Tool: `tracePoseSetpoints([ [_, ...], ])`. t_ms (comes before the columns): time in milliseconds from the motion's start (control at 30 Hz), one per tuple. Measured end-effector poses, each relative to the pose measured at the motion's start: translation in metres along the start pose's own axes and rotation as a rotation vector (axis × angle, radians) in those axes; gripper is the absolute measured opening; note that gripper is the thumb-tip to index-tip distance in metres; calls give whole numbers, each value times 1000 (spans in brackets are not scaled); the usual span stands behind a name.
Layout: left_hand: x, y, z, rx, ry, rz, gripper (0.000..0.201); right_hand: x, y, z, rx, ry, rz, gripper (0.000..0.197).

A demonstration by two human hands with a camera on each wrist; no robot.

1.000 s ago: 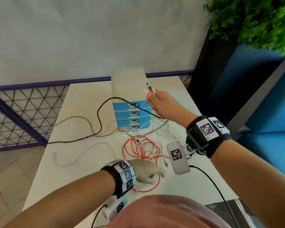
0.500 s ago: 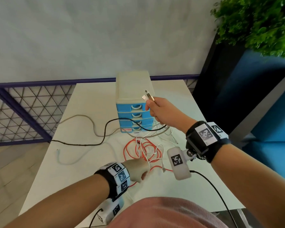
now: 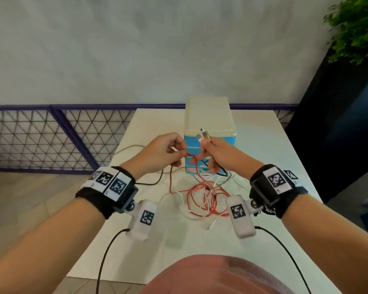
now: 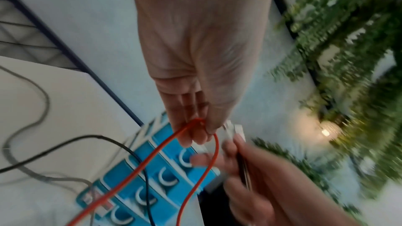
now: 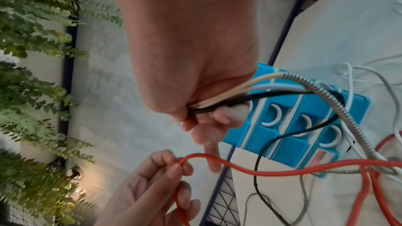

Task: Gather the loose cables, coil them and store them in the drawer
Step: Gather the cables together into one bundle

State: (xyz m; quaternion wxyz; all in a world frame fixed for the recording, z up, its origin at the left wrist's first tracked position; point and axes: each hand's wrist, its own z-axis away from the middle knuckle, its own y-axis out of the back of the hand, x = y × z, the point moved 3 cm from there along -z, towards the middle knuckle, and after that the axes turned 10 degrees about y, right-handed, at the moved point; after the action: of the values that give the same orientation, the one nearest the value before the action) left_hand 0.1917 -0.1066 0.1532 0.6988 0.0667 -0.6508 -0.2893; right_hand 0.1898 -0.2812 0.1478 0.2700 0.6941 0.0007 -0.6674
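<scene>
My left hand (image 3: pixel 168 150) is raised in front of the drawer unit (image 3: pixel 208 124) and pinches a bend of the red cable (image 3: pixel 194 166) (image 4: pixel 152 157) (image 5: pixel 272 172) between thumb and fingers. The red cable hangs down to a tangle of red and white cables (image 3: pixel 202 198) on the white table (image 3: pixel 153 128). My right hand (image 3: pixel 216 153) (image 5: pixel 195 106), just right of the left, grips a bundle of cable ends (image 5: pixel 239 92): white, black and silver braided. Metal plugs (image 3: pixel 203 135) stick up above its fist. The blue drawers (image 5: pixel 304 118) (image 4: pixel 152 178) are all closed.
A grey cable (image 3: pixel 125 148) and a black cable (image 4: pixel 65 145) trail across the table to the left. A purple mesh railing (image 3: pixel 51 136) runs behind the table, with a grey wall beyond. Green plants (image 3: pixel 357 28) stand at the far right beside a dark panel.
My left hand rose from the table tangle, lifting a loop of the red cable up beside my right hand. The right hand kept its bundle, and the head view shifted right.
</scene>
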Motion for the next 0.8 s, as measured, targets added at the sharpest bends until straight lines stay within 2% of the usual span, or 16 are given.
tracePoseSetpoints([
  [100, -10, 19, 1, 81, 51, 61, 8, 2, -8, -1, -84, -5, -72, 30],
  [300, -39, 59, -4, 358, 108, -3, 9, 7, -4, 0, -122, -30, 55, 34],
  [367, -54, 73, -5, 376, 157, -80, 10, 9, 2, 2, -95, -39, 111, 37],
  [433, -66, 74, -6, 246, 241, -215, 12, 9, 8, 3, -52, -24, 189, 42],
  [500, -75, 64, -7, 66, 297, -480, 11, 8, 9, 2, -41, 10, 260, 43],
  [567, -74, 46, -9, -51, 253, -718, 22, 5, 4, 0, -64, 37, 294, 42],
  [600, -68, 34, -9, -92, 207, -751, 33, 3, 0, -1, -84, 42, 309, 41],
  [633, -60, 23, -10, -117, 157, -741, 41, 1, -4, -2, -103, 41, 330, 39],
  [700, -38, 2, -9, -141, 60, -674, 40, -4, -11, -2, -123, 42, 384, 35],
  [800, -11, -20, -7, -225, 71, -421, 34, -5, -13, -5, -52, 65, 325, 34],
])
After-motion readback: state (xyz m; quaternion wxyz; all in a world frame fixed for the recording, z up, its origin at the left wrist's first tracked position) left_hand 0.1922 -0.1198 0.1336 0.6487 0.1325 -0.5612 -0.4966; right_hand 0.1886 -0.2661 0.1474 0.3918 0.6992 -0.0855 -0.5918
